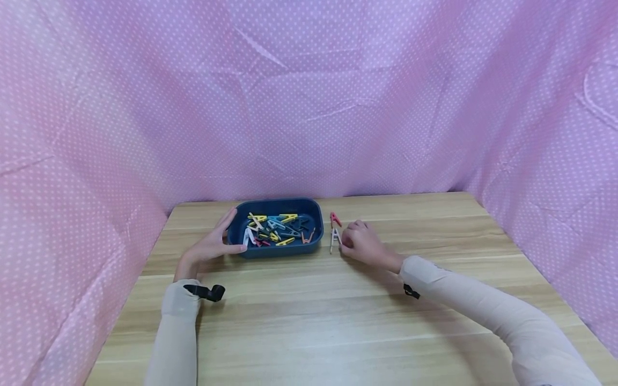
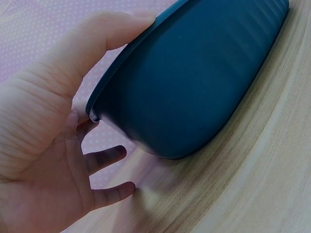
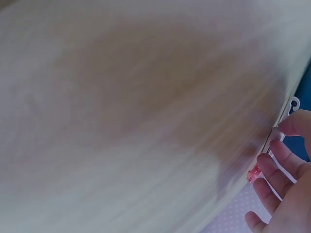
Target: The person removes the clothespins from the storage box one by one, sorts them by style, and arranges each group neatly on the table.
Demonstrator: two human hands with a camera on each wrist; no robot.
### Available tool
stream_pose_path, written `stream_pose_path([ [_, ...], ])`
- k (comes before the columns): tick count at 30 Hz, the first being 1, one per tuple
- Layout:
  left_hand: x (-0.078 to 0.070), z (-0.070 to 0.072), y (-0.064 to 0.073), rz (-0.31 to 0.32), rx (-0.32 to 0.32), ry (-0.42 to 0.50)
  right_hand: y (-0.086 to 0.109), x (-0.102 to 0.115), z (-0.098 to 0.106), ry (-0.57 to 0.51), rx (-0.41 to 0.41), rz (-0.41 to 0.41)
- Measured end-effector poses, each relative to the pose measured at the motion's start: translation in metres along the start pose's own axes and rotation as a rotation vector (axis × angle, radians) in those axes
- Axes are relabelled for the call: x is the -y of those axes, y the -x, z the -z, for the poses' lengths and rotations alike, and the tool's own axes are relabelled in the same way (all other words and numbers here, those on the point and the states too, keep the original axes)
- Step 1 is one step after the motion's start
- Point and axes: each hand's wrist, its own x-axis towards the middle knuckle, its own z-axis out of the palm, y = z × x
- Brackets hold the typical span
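Observation:
A dark blue plastic bin [image 1: 282, 252] holds several clothespins in yellow, blue, white, red, orange and dark green. My left hand [image 1: 212, 241] spans its left end, the thumb on the rim and the other fingers spread straight, as the left wrist view shows. To the right of the bin, a white clothespin [image 1: 335, 239] is on the table, its legs apart. My right hand [image 1: 362, 244] pinches its right leg between thumb and index finger. Just behind it lies a red clothespin [image 1: 335, 219], which also shows beyond the fingers in the right wrist view.
The wood-grain table [image 1: 309, 321] ends at the back against a pink dotted curtain [image 1: 309, 134], which also hangs at both sides. The bin stands near the back edge. A black strap with a camera [image 1: 207, 292] is on the left wrist.

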Motion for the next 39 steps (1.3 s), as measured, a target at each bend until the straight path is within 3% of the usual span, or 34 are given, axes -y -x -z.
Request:
stream_pose_path([
  [9,-0.001,0.0,0.0,-0.003,-0.003,-0.011,-0.003,-0.003,0.006,-0.004,-0.008,-0.015],
  [17,-0.001,0.0,0.0,0.006,0.006,-0.004,-0.009,-0.002,0.008,-0.043,-0.058,0.032],
  [26,-0.002,0.001,0.002,0.015,0.0,0.008,-0.018,0.004,0.016,-0.085,-0.038,0.05],
  [35,-0.001,0.002,0.0,-0.001,-0.009,-0.008,-0.04,0.014,0.025,-0.128,-0.15,0.092],
  [39,0.0,0.002,0.0,-0.006,-0.004,-0.015,-0.05,0.021,0.03,-0.143,-0.163,0.122],
])
